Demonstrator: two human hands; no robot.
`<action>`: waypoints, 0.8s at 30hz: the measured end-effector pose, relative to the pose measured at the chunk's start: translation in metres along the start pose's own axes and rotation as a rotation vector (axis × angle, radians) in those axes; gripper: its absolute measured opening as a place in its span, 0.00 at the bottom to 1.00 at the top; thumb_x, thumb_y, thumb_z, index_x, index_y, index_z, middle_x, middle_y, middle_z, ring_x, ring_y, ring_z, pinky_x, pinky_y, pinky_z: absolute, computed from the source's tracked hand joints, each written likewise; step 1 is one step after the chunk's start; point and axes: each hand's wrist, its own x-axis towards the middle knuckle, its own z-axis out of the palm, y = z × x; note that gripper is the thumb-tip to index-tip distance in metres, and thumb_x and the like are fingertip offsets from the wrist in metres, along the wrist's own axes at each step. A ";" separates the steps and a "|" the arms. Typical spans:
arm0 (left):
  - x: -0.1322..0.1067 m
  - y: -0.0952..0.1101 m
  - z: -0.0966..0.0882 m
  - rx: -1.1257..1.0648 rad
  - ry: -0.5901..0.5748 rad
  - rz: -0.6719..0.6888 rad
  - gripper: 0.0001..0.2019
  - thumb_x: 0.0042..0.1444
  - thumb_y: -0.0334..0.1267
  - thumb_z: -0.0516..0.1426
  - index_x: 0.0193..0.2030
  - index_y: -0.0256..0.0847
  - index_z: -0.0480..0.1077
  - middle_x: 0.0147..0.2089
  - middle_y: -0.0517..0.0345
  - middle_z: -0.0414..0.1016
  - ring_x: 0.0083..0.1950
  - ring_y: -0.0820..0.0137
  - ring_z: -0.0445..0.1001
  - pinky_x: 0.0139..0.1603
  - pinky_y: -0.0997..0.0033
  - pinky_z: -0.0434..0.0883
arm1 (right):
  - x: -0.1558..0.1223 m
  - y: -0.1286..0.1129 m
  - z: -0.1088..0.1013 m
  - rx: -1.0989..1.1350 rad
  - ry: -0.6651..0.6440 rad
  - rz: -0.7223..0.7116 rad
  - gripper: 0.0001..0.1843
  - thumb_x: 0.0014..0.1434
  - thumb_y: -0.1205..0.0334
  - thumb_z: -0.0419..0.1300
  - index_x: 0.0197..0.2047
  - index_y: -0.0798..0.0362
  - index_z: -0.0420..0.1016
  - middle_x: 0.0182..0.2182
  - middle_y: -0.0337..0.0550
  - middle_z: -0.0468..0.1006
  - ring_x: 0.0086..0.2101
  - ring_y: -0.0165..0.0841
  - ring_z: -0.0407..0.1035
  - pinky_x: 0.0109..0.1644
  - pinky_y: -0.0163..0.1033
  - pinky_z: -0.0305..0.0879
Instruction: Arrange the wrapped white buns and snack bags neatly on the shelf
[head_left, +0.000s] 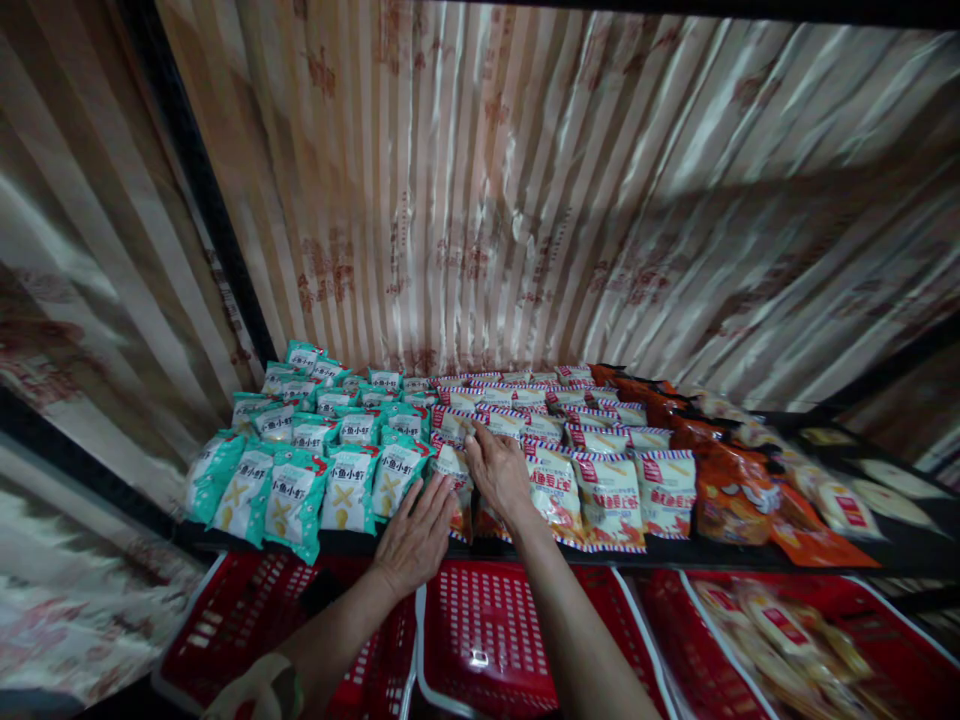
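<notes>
Several rows of cream packets (613, 497) already stand on the black shelf (360, 543), between teal packets (350, 480) and orange bags (731, 490). By my eye the rows look mostly settled, save the front-row spot under the hands. The left hand (416, 530) is nearly flat there, fingers stretched, gripping nothing I can see; the right hand (496, 468) bends its fingers over the packets, whether holding one I can't tell. Flat packs (780, 625) remain in a red basket (904, 625) below.

Dark shelf (679, 553) | left: teal-and-white bags (351, 490) stood in rows | middle: cream bags (609, 500) with striped edges sat | right: orange bags (731, 500), clear-wrapped packs (847, 508) lay
</notes>
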 end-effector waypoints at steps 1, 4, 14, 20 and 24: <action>0.000 0.000 0.000 0.003 0.001 -0.001 0.22 0.60 0.35 0.48 0.61 0.33 0.59 0.69 0.47 0.50 0.70 0.62 0.47 0.70 0.56 0.45 | 0.000 0.000 0.000 0.005 -0.007 -0.004 0.24 0.66 0.54 0.43 0.57 0.56 0.68 0.44 0.50 0.79 0.43 0.39 0.69 0.50 0.44 0.60; 0.000 0.000 0.001 0.011 0.015 0.001 0.22 0.60 0.35 0.48 0.60 0.32 0.59 0.69 0.46 0.51 0.69 0.61 0.49 0.70 0.56 0.45 | 0.001 0.000 0.003 0.055 -0.013 -0.048 0.24 0.66 0.54 0.43 0.56 0.55 0.69 0.46 0.48 0.78 0.44 0.38 0.68 0.52 0.43 0.60; -0.001 0.000 0.004 -0.014 0.021 0.004 0.21 0.60 0.36 0.50 0.60 0.34 0.60 0.69 0.46 0.49 0.70 0.61 0.48 0.70 0.55 0.45 | 0.005 -0.002 0.009 0.130 -0.020 -0.102 0.20 0.65 0.57 0.46 0.51 0.53 0.74 0.44 0.46 0.79 0.45 0.37 0.68 0.53 0.41 0.62; 0.000 0.000 0.003 -0.006 0.033 -0.001 0.21 0.59 0.36 0.50 0.59 0.34 0.61 0.69 0.46 0.51 0.69 0.61 0.50 0.70 0.55 0.46 | 0.006 -0.006 0.008 0.129 -0.016 -0.094 0.20 0.64 0.57 0.47 0.51 0.56 0.73 0.45 0.48 0.78 0.46 0.38 0.68 0.54 0.42 0.62; 0.000 0.000 0.002 -0.002 0.051 0.001 0.21 0.59 0.36 0.50 0.59 0.34 0.61 0.68 0.46 0.52 0.69 0.61 0.50 0.70 0.55 0.46 | 0.007 -0.007 0.009 0.175 0.001 -0.069 0.20 0.64 0.59 0.46 0.52 0.57 0.71 0.44 0.51 0.78 0.46 0.38 0.70 0.53 0.42 0.63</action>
